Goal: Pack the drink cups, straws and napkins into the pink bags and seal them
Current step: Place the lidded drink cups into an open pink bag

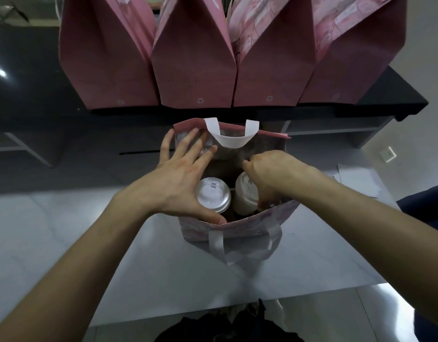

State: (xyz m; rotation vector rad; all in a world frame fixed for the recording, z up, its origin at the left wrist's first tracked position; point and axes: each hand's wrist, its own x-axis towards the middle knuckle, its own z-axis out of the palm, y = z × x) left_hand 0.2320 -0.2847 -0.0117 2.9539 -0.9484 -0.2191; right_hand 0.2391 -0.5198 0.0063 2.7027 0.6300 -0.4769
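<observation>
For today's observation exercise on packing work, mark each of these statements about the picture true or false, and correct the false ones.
1. Two lidded cups stand inside the open bag. True: left cup, right cup.
2. The left hand holds a straw. False: its fingers are spread, resting on the bag's mouth.
3. Four pink bags stand in a row behind. True: for example, second bag.
4. The right hand rests flat on the table. False: it reaches into the bag beside the right cup.
</observation>
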